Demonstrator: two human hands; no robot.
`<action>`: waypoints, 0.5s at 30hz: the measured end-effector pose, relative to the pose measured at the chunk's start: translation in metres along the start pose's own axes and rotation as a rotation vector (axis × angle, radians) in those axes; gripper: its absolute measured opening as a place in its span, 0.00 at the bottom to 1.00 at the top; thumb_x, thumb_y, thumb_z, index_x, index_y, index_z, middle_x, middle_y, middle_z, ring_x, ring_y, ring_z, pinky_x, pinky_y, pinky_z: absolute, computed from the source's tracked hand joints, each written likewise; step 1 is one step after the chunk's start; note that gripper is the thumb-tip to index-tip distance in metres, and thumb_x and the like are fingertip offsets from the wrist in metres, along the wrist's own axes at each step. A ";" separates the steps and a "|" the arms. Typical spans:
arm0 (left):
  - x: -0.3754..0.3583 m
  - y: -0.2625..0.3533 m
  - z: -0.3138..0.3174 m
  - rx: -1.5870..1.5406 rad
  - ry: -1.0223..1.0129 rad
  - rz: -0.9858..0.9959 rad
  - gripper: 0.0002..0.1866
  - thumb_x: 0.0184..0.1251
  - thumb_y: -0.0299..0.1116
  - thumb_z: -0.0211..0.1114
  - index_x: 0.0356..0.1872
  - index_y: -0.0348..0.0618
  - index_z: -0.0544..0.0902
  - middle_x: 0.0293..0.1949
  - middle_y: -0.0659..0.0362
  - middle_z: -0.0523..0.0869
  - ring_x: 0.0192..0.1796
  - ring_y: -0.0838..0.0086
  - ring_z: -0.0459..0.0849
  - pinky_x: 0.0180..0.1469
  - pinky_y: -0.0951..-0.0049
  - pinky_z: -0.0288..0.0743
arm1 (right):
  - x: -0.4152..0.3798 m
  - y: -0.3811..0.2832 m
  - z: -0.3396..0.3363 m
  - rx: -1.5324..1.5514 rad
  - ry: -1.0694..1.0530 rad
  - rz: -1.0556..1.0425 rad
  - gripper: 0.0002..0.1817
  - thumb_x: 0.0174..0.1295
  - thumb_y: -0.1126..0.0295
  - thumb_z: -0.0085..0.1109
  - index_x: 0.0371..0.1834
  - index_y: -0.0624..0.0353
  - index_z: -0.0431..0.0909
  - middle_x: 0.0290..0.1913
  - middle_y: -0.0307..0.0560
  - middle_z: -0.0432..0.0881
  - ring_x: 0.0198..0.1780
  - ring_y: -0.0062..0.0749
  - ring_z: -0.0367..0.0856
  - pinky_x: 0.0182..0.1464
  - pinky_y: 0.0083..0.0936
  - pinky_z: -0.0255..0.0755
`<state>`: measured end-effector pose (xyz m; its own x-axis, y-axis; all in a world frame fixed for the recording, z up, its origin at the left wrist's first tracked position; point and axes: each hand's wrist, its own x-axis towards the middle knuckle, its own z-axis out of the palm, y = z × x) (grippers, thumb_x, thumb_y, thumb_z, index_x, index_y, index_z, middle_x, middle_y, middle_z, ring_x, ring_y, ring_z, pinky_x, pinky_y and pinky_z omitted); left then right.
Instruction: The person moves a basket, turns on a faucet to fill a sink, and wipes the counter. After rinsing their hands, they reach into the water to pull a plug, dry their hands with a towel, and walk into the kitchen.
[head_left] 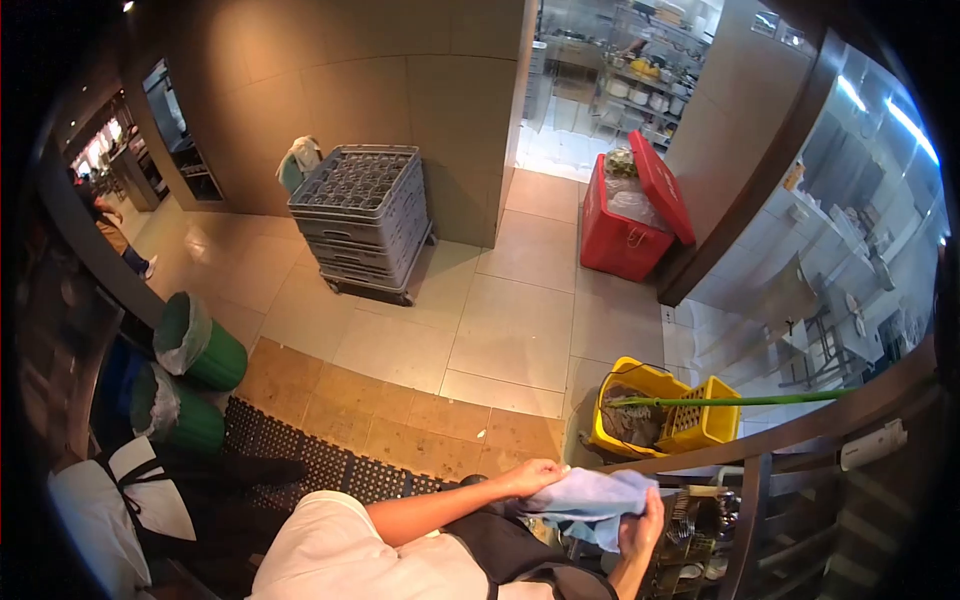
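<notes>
A pale blue-lilac cloth (592, 494) is stretched between my two hands, with a bluer fold hanging from its lower side. My left hand (535, 477) pinches the cloth at its left end, in front of my dark apron. At the other end, my right hand (641, 528) grips the cloth with the thumb up along its edge. Part of the cloth is bunched, so whether anything is wrapped inside cannot be seen. Just right of my right hand are shelves holding cutlery (683, 520).
A yellow mop bucket (612, 410) with a green handle (770, 399) stands ahead right. Further off are a red cooler (618, 240) and stacked grey glass racks (365, 225). Green bins (218, 352) and a person in a white top (85, 510) are at left. A black mat (320, 465) covers the floor.
</notes>
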<state>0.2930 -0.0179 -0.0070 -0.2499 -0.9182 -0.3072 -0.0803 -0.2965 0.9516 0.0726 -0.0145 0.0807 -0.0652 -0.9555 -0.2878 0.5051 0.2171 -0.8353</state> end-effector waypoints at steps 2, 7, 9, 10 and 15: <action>-0.003 0.017 -0.015 -0.011 -0.193 -0.058 0.25 0.62 0.56 0.51 0.34 0.42 0.80 0.22 0.63 0.75 0.26 0.80 0.71 0.30 0.76 0.67 | -0.005 -0.018 0.020 0.260 -0.134 0.016 0.21 0.63 0.58 0.44 0.50 0.65 0.69 0.48 0.51 0.75 0.53 0.40 0.72 0.58 0.38 0.62; -0.015 0.062 -0.034 -0.017 -0.187 0.004 0.21 0.67 0.50 0.48 0.41 0.42 0.79 0.29 0.63 0.78 0.32 0.82 0.74 0.35 0.80 0.69 | -0.058 -0.079 0.123 -0.053 -0.367 -0.549 0.20 0.54 0.60 0.50 0.46 0.63 0.69 0.47 0.52 0.73 0.54 0.42 0.68 0.59 0.40 0.56; -0.012 0.058 -0.032 -0.109 -0.112 0.051 0.21 0.67 0.50 0.48 0.42 0.41 0.78 0.31 0.62 0.79 0.34 0.82 0.75 0.36 0.80 0.69 | -0.045 -0.086 0.200 -0.213 -0.410 -0.571 0.20 0.55 0.61 0.50 0.46 0.63 0.69 0.46 0.52 0.73 0.53 0.41 0.69 0.58 0.38 0.58; -0.008 0.053 -0.030 -0.200 -0.040 0.100 0.21 0.66 0.49 0.49 0.43 0.41 0.78 0.33 0.61 0.80 0.35 0.82 0.76 0.38 0.80 0.70 | -0.039 -0.093 0.221 -0.295 -0.432 -0.584 0.19 0.55 0.62 0.50 0.46 0.63 0.69 0.46 0.51 0.74 0.52 0.40 0.70 0.57 0.38 0.59; -0.005 0.038 -0.020 -0.014 0.041 0.169 0.20 0.66 0.47 0.52 0.45 0.38 0.76 0.39 0.61 0.80 0.44 0.76 0.75 0.50 0.74 0.67 | -0.057 -0.092 0.286 -0.692 -0.537 -0.625 0.18 0.55 0.65 0.51 0.46 0.63 0.70 0.44 0.50 0.75 0.49 0.38 0.72 0.54 0.35 0.62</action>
<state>0.3109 -0.0300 0.0307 -0.2189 -0.9652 -0.1431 -0.0273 -0.1405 0.9897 0.2756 -0.0369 0.3077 0.3288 -0.8626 0.3845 -0.0950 -0.4353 -0.8953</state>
